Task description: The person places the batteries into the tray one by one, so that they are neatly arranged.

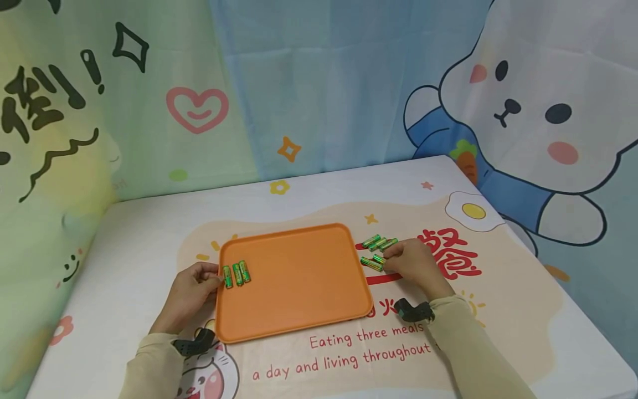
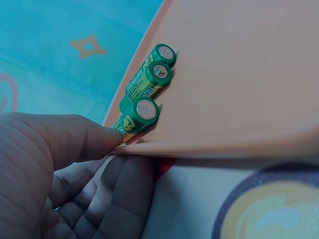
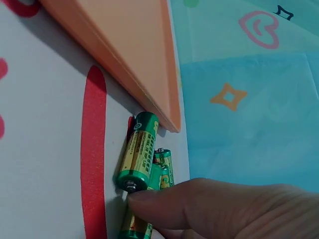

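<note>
Three green batteries (image 1: 237, 274) lie side by side near the left edge of the orange tray (image 1: 299, 282). My left hand (image 1: 191, 291) grips that edge; in the left wrist view the thumb (image 2: 84, 137) lies over the rim, right by the nearest battery (image 2: 137, 117), with fingers curled below. Beyond the tray's right side, my right hand (image 1: 416, 265) pinches a battery (image 3: 135, 221) at its fingertips, partly hidden by the thumb. Another green battery (image 3: 138, 152) lies right beside the thumb tip, close to the tray's corner.
More green batteries (image 1: 380, 243) lie in a row behind my right fingertips. A printed cloth (image 1: 369, 366) with red lettering covers the table under the tray. A cartoon-printed curtain (image 1: 324, 83) hangs along the back. Dark straps (image 1: 413, 310) sit on both wrists.
</note>
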Demonstrator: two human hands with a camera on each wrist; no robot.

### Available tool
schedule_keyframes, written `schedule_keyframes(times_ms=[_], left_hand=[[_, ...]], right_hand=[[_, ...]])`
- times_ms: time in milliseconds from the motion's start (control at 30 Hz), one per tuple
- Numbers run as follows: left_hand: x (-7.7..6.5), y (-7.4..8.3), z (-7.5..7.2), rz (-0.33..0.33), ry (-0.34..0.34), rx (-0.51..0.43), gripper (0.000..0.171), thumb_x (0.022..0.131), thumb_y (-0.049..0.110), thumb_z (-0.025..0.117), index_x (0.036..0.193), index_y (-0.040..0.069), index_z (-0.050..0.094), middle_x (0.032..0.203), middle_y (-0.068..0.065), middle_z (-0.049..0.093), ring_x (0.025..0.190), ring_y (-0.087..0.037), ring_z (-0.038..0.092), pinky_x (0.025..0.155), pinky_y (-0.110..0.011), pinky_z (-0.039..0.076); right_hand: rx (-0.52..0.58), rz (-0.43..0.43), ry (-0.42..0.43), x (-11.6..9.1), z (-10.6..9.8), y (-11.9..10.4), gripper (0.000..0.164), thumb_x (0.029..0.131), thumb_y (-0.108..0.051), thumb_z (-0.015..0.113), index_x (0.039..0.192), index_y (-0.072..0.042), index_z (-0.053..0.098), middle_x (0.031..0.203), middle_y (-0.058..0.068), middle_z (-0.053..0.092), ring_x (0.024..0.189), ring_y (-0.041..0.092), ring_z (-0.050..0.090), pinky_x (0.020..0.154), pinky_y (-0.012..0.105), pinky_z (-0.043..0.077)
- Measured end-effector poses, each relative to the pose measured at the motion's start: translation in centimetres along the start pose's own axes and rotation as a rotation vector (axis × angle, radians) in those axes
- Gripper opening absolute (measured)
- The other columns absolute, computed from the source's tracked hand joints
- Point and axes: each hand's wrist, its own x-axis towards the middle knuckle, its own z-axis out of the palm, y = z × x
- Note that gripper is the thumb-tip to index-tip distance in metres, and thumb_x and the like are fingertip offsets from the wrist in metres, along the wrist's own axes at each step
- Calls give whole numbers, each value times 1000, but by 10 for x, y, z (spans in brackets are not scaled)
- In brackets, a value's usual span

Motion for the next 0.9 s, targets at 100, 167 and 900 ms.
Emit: schedule_keyframes(times_ms=[100, 167, 900], left_hand=[[-1, 1, 0, -2, 1, 0, 36, 100, 9, 61, 132, -6, 58, 104, -13, 62, 86, -16, 65, 71, -22, 59], [-1, 2, 0, -1, 1, 0, 36, 100, 9, 61, 132, -6, 58, 104, -13, 61, 86, -17, 65, 71, -22, 59], [0, 1, 0, 15, 7, 9, 35, 99, 10, 62, 130, -6, 59, 103, -13, 64, 84, -16, 65, 70, -21, 58]], right_hand=[[-31, 5, -5, 0, 0, -3, 25, 81, -11, 79, 105, -3, 80, 99, 9, 73, 88, 26, 58, 68, 32, 49], [-48, 5, -10, 0, 1, -4, 25, 81, -11, 79, 104, -3, 80, 98, 9, 73, 87, 26, 58, 67, 32, 49], [225, -20, -27, -6, 13, -42, 24, 92, -21, 76, 108, -3, 78, 106, 12, 71, 91, 25, 64, 75, 30, 58]])
